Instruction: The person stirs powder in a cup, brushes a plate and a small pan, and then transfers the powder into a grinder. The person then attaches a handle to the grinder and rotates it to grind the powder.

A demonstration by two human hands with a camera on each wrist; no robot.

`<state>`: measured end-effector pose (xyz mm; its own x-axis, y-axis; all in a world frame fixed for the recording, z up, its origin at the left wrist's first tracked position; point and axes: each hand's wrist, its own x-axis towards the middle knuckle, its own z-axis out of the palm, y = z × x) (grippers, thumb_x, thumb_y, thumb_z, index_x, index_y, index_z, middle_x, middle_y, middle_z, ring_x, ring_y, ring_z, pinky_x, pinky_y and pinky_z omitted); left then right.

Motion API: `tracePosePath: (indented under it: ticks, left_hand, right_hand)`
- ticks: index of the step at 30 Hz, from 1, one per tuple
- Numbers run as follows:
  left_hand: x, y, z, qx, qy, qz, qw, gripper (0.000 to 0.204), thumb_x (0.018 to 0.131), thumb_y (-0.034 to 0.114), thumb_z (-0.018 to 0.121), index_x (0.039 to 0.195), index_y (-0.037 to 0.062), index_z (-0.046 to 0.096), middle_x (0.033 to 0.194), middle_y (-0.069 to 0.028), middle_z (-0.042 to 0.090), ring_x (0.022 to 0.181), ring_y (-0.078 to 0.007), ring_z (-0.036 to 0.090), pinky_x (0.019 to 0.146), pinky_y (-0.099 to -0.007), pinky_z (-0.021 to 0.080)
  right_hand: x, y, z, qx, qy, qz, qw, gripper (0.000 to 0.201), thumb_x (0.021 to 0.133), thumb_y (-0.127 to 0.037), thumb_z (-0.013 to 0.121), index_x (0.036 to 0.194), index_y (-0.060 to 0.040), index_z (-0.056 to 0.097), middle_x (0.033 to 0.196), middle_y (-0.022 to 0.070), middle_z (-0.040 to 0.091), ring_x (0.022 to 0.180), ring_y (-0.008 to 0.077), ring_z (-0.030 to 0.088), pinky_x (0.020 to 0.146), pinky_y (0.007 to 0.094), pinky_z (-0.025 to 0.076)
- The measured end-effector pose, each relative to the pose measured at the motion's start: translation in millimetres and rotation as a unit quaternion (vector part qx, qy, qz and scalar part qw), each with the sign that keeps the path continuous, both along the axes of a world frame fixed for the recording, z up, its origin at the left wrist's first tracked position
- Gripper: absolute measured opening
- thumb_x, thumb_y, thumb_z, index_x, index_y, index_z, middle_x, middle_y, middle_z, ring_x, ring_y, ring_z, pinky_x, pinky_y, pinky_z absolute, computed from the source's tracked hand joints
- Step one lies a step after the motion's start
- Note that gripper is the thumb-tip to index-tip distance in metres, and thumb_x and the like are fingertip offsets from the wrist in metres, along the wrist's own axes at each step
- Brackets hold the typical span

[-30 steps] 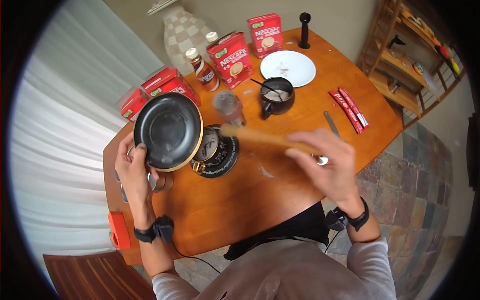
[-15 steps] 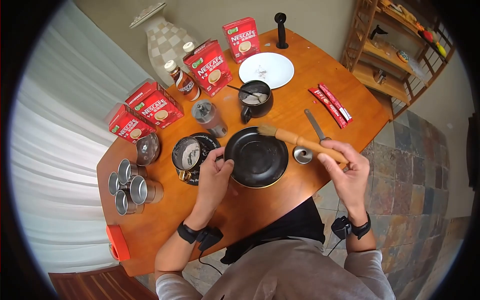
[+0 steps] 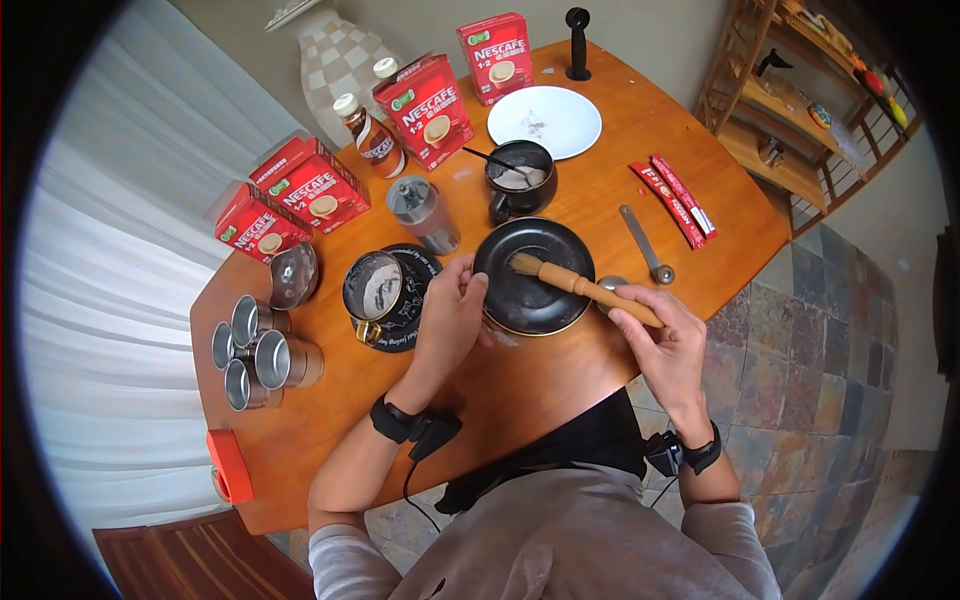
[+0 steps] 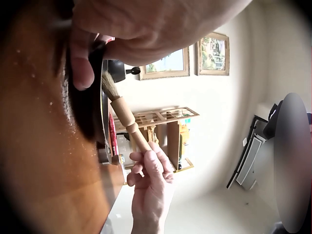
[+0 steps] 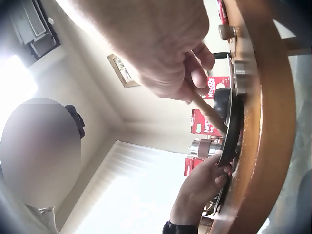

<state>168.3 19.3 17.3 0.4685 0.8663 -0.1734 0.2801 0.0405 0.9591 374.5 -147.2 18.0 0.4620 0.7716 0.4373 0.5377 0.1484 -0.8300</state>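
Your left hand pinches the near-left rim of the gold-edged black saucer, thumb and fingers nearly closed on it. Your right hand has its fingers curled round the wooden handle of the pastry brush, whose bristles meet the saucer's upper face. The saucer is in front of you, near the worktop edge, right of the glass mug.

Expect the saucer to be light, rigid and glossy, perhaps slippery where powder lies, and liable to chip if knocked; grip its rim with your thumb above and fingers below. The brush should feel light, stiff in the handle and soft at the tip, so hold it mid-handle and press gently.

The head view gives you the saucer's round face, but your lower left fingers are mostly hidden. The right wrist view shows the saucer edge-on with those fingers curled beneath it; the left wrist view shows pale powder scattered beside it more clearly.
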Motion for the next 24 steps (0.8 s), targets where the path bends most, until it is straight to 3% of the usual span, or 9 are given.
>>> tracePosePath:
  ticks: [5, 11, 14, 17, 20, 22, 24]
  left_hand:
    - [1.9, 0.9, 1.9, 0.046, 0.027, -0.005, 0.999, 0.033, 0.107, 0.008, 0.051, 0.133, -0.0106, 0.059, 0.086, -0.0095, 0.069, 0.051, -0.0131, 0.063, 0.042, -0.028, 0.051]
    - [3.3, 3.8, 3.6, 0.022, 0.063, -0.016, 0.998, 0.038, 0.11, 0.012, 0.05, 0.141, -0.0095, 0.057, 0.091, -0.0105, 0.069, 0.056, -0.0121, 0.064, 0.043, -0.025, 0.05]
    - [-2.4, -5.1, 2.9, 0.069, 0.036, 0.003, 0.997, 0.041, 0.11, 0.013, 0.05, 0.144, -0.0087, 0.055, 0.087, -0.0069, 0.066, 0.062, -0.0114, 0.067, 0.043, -0.0253, 0.051]
    - [-17.3, -18.5, 12.4, 0.087, 0.027, 0.015, 0.996, 0.037, 0.109, 0.014, 0.055, 0.14, -0.0077, 0.058, 0.084, -0.0015, 0.06, 0.062, -0.0072, 0.061, 0.045, -0.0232, 0.047]
    - [-30.5, -21.8, 0.9, 0.146, 0.041, -0.001, 0.988, 0.027, 0.107, 0.013, 0.06, 0.128, -0.0044, 0.062, 0.08, 0.0031, 0.055, 0.058, -0.0028, 0.049, 0.05, -0.0205, 0.039]
    - [-30.5, -26.3, 0.2, 0.127, 0.023, 0.018, 0.991, 0.015, 0.106, 0.013, 0.063, 0.111, -0.0015, 0.063, 0.076, 0.0049, 0.053, 0.059, -0.0021, 0.044, 0.053, -0.0208, 0.035]
    - [-30.6, -28.2, 1.2, 0.128, 0.03, 0.03, 0.991, 0.016, 0.107, 0.014, 0.063, 0.097, 0.0009, 0.063, 0.072, 0.006, 0.05, 0.06, -0.0021, 0.04, 0.055, -0.0213, 0.033]
  right_hand:
    - [-0.9, 2.2, -7.1, -0.009, 0.02, -0.007, 1.0, 0.028, 0.089, -0.003, 0.083, 0.116, -0.0016, 0.077, 0.107, 0.0095, 0.078, 0.087, 0.0121, 0.071, 0.06, 0.0231, 0.054]
    - [-0.5, 4.0, -12.5, -0.022, 0.038, -0.009, 0.999, 0.028, 0.09, -0.003, 0.082, 0.117, -0.0005, 0.076, 0.109, 0.0098, 0.077, 0.089, 0.0112, 0.071, 0.063, 0.0227, 0.056]
    - [-0.8, 1.9, -13.1, -0.01, 0.057, -0.012, 0.998, 0.028, 0.091, -0.003, 0.082, 0.118, 0.0, 0.076, 0.111, 0.0101, 0.077, 0.091, 0.0113, 0.071, 0.069, 0.0227, 0.058]
    - [-2.0, -1.3, -17.3, -0.004, 0.105, -0.018, 0.994, 0.028, 0.092, -0.003, 0.081, 0.119, 0.0008, 0.075, 0.114, 0.0103, 0.076, 0.093, 0.0111, 0.071, 0.075, 0.023, 0.059]
    - [-4.6, -3.9, -21.4, -0.01, 0.139, -0.033, 0.99, 0.027, 0.093, -0.003, 0.081, 0.118, 0.0011, 0.075, 0.115, 0.0103, 0.076, 0.095, 0.0102, 0.07, 0.076, 0.0229, 0.059]
    - [-7.9, -5.6, -19.5, -0.011, 0.147, -0.047, 0.988, 0.026, 0.093, -0.003, 0.08, 0.118, 0.0014, 0.075, 0.114, 0.0101, 0.076, 0.096, 0.0103, 0.07, 0.077, 0.0234, 0.059]
    - [-12.7, -8.2, -11.7, -0.011, 0.148, -0.063, 0.987, 0.024, 0.094, -0.002, 0.079, 0.118, 0.0018, 0.075, 0.113, 0.0099, 0.076, 0.096, 0.0114, 0.071, 0.079, 0.0247, 0.058]
